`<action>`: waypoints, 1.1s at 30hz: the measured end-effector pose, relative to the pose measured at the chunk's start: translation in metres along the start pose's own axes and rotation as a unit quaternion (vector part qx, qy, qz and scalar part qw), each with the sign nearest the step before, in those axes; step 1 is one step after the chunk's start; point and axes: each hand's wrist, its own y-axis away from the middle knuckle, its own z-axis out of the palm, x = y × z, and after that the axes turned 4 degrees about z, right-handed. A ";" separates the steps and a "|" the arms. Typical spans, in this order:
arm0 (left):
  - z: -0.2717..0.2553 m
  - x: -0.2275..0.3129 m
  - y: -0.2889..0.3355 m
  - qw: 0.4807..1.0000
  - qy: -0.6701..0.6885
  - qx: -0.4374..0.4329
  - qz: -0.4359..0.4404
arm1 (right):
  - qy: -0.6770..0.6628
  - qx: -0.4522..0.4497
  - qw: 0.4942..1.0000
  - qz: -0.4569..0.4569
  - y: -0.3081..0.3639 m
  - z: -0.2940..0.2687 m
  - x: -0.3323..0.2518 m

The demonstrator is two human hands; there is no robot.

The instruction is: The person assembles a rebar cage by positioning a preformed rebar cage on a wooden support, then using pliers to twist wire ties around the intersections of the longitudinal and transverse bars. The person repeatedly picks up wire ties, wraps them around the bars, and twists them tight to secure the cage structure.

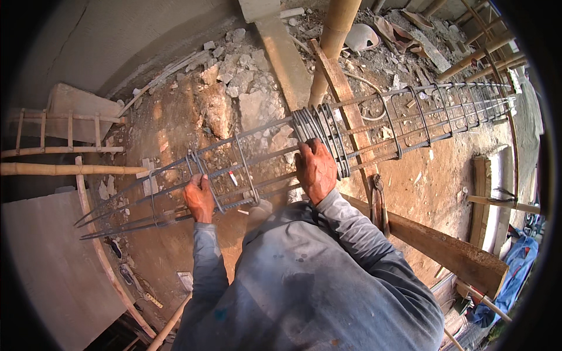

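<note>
A long cage of steel rebar (269, 161) runs across in front of me, its bars drawing together toward both ends. My left hand (199, 200) is closed on a square wire stirrup (212, 186) around the bars, left of the middle. Further right, my right hand (318, 171) is closed against a tight bundle of stirrups (323, 126) threaded on the bars. Its fingertips are partly hidden. Spaced stirrups (421, 117) stand along the cage to the right. Dark-handled pincers (379, 199) rest against the wooden plank near my right forearm.
A bamboo post (332, 50) rises beyond the cage beside a slanted wooden plank (345, 96). Broken rubble (234, 88) covers the ground. A thick wooden beam (445, 248) lies at my right, a bamboo ladder (64, 133) at the left. Blue cloth (512, 275) hangs at the lower right.
</note>
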 end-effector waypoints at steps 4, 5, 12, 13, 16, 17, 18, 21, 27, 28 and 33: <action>0.010 0.013 0.002 0.997 -0.067 -0.011 -0.031 | 0.099 -0.035 0.994 0.021 -0.014 -0.006 0.020; 0.009 0.017 0.001 0.995 -0.083 -0.019 -0.047 | 0.101 -0.048 0.994 0.022 -0.016 -0.005 0.021; 0.023 0.097 0.007 0.983 0.046 0.080 0.161 | 0.017 -0.102 0.994 0.037 -0.022 0.010 -0.004; 0.032 0.113 0.008 0.988 0.098 -0.035 0.114 | -0.017 -0.126 0.991 0.039 -0.017 0.013 -0.013; 0.066 0.154 0.005 0.969 0.104 -0.171 0.148 | -0.157 -0.072 0.985 0.010 -0.005 0.009 -0.023; 0.074 0.162 0.002 0.970 0.074 -0.176 0.151 | -0.161 -0.037 0.986 0.026 -0.002 0.004 -0.019; 0.081 0.167 -0.002 0.972 0.072 -0.181 0.130 | -0.116 -0.007 0.991 0.061 -0.001 -0.006 -0.008; 0.093 0.175 -0.005 0.975 0.117 -0.141 0.125 | -0.007 0.101 0.993 0.061 -0.007 -0.030 0.033; 0.112 0.199 0.012 0.978 0.041 -0.183 0.093 | -0.028 -0.003 0.989 0.143 -0.017 -0.024 0.050; 0.116 0.205 0.020 0.982 0.022 -0.167 0.080 | -0.076 0.010 0.988 0.136 -0.018 -0.022 0.048; 0.131 0.218 0.032 0.991 -0.005 -0.130 0.040 | -0.110 -0.021 0.988 0.108 -0.022 -0.024 0.048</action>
